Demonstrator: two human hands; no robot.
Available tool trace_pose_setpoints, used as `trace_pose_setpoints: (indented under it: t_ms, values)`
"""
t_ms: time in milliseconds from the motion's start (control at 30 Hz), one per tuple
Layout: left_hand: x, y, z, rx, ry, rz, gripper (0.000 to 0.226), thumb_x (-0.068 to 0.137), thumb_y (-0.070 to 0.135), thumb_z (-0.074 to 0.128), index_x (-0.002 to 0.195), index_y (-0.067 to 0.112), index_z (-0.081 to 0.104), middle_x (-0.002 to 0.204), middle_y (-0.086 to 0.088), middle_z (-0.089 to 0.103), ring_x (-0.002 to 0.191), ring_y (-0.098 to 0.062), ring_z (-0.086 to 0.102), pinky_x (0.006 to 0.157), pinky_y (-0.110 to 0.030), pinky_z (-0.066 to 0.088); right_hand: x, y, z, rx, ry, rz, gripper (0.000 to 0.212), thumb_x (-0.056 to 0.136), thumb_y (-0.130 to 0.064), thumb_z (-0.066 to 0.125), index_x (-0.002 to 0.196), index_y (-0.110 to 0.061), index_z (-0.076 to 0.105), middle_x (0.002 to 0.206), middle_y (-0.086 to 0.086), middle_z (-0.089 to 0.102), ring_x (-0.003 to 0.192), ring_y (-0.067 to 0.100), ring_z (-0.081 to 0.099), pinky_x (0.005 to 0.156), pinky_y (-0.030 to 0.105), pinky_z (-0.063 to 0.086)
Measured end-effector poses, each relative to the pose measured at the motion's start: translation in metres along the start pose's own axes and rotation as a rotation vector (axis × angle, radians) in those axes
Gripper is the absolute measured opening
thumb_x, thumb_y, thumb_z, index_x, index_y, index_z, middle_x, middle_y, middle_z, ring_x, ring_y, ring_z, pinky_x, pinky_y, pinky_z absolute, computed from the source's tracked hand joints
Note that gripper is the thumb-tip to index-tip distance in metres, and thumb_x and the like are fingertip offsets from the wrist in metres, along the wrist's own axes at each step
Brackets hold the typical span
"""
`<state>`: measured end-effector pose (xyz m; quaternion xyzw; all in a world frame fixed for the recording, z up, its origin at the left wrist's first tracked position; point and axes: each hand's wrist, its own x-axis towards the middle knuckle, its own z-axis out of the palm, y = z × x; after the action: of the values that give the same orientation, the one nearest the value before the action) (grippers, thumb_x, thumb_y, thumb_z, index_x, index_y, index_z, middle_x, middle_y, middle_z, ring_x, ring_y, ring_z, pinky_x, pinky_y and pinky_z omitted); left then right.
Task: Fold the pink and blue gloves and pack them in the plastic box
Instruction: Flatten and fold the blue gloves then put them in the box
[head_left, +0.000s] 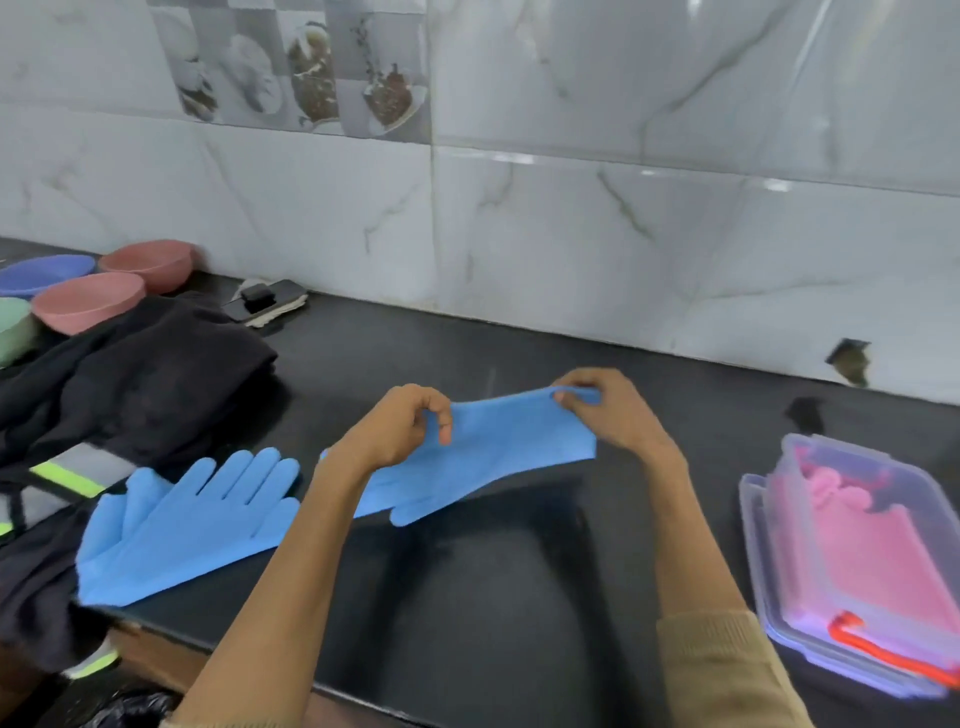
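A blue glove (483, 457) is held stretched above the black counter (467, 597), cuff end toward the plastic box (852, 561), its fingers trailing down on the side away from the box. The right hand (613, 410) pinches the cuff corner nearest the box between thumb and curled fingers. The left hand (400, 426), farther from the box, grips the glove's upper edge with its fingers curled over the material.

A second blue glove (182, 525) lies flat on the counter, beyond the held glove from the box, fingers spread and pointing toward the wall (571, 208), its cuff at the counter's front edge.

The plastic box sits at the near edge of the counter, well apart from both blue gloves. Pink gloves (857, 540) lie folded inside it, and its lid seems to sit under the base, though blur makes this uncertain.

Farthest from the box, dark clothing (140, 384) with reflective stripes is heaped beside the flat glove. Past the heap stand two pink bowls (88, 301), a blue bowl (41, 273) and a green one (13, 332).
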<state>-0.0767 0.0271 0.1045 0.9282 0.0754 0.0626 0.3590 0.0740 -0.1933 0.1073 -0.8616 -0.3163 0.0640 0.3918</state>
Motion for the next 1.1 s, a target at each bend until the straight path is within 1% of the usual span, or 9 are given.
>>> trace_pose_setpoints:
  t_ms: [100,267,367,500,700,767,900,1000,1100]
  values:
    - [0.031,0.018,0.017,0.17,0.015,0.135,0.057,0.078,-0.021,0.031,0.089,0.015,0.074,0.121,0.002,0.057,0.105,-0.021,0.056,0.093,-0.035,0.045,-0.013,-0.015,-0.044,0.023,0.177,-0.018,0.012,0.086,-0.024,0.063,0.09,-0.023,0.074,0.101,-0.004,0.072,0.102,0.012,0.062,0.094,0.029,0.045]
    - [0.071,0.042,0.049,0.517,0.125,0.29,0.058,0.082,-0.009,0.052,0.129,0.024,0.059,0.137,0.004,0.045,0.108,-0.023,0.05,0.086,-0.031,0.043,-0.054,-0.053,-0.08,-0.115,0.188,-0.051,0.011,0.081,-0.023,0.069,0.088,-0.029,0.075,0.084,-0.012,0.059,0.082,0.008,0.057,0.073,0.024,0.045]
    - [0.067,0.032,0.08,0.568,0.167,0.352,0.054,0.083,-0.004,0.049,0.128,0.026,0.056,0.141,0.008,0.044,0.115,-0.02,0.046,0.089,-0.028,0.034,-0.086,-0.064,-0.051,-0.258,0.069,-0.076,0.011,0.079,-0.018,0.07,0.087,-0.023,0.076,0.081,-0.009,0.053,0.084,0.014,0.055,0.074,0.028,0.041]
    - [0.037,-0.003,0.126,0.514,-0.006,0.238,0.042,0.089,0.004,0.042,0.122,0.024,0.059,0.148,0.011,0.035,0.126,-0.017,0.038,0.098,-0.032,0.031,-0.125,-0.046,0.018,-0.292,-0.23,0.061,0.017,0.085,-0.021,0.064,0.099,-0.025,0.072,0.097,-0.007,0.057,0.092,0.012,0.053,0.077,0.022,0.037]
    - [-0.001,-0.022,0.137,0.355,0.073,0.042,0.031,0.091,0.009,0.044,0.101,0.025,0.068,0.149,0.011,0.031,0.123,-0.015,0.04,0.095,-0.033,0.032,-0.156,-0.013,0.059,0.085,-0.595,0.323,0.047,0.072,-0.054,0.07,0.116,-0.045,0.057,0.086,-0.025,0.058,0.08,-0.002,0.058,0.074,0.017,0.044]
    - [-0.006,-0.015,0.136,0.329,0.154,-0.055,0.024,0.091,0.012,0.047,0.092,0.022,0.068,0.144,0.009,0.035,0.112,-0.016,0.044,0.086,-0.03,0.032,-0.153,-0.002,0.059,0.121,-0.432,0.341,0.034,0.076,-0.053,0.065,0.109,-0.042,0.062,0.086,-0.021,0.063,0.077,-0.003,0.059,0.073,0.014,0.045]
    - [-0.013,-0.003,0.132,0.134,0.298,-0.338,0.024,0.094,0.017,0.041,0.085,0.01,0.062,0.112,-0.004,0.053,0.085,-0.02,0.053,0.068,-0.03,0.04,-0.131,0.027,0.055,0.065,0.163,0.482,0.021,0.09,-0.026,0.057,0.109,-0.021,0.064,0.091,-0.01,0.062,0.071,-0.005,0.055,0.063,0.009,0.043]
    - [-0.01,-0.001,0.123,-0.002,0.137,-0.525,0.038,0.097,0.042,0.038,0.07,0.017,0.047,0.077,0.0,0.056,0.063,-0.015,0.049,0.055,-0.028,0.036,-0.115,0.039,0.054,0.117,0.202,0.648,0.022,0.09,-0.027,0.057,0.106,-0.012,0.063,0.093,-0.003,0.066,0.078,0.01,0.063,0.072,0.025,0.054]
    - [-0.005,0.0,0.121,0.007,0.045,-0.553,0.033,0.092,0.037,0.055,0.069,0.014,0.048,0.065,0.002,0.051,0.056,-0.015,0.045,0.05,-0.025,0.033,-0.107,0.039,0.064,0.203,0.193,0.704,0.017,0.085,-0.025,0.063,0.09,-0.01,0.068,0.084,0.005,0.072,0.074,0.019,0.069,0.072,0.038,0.06]
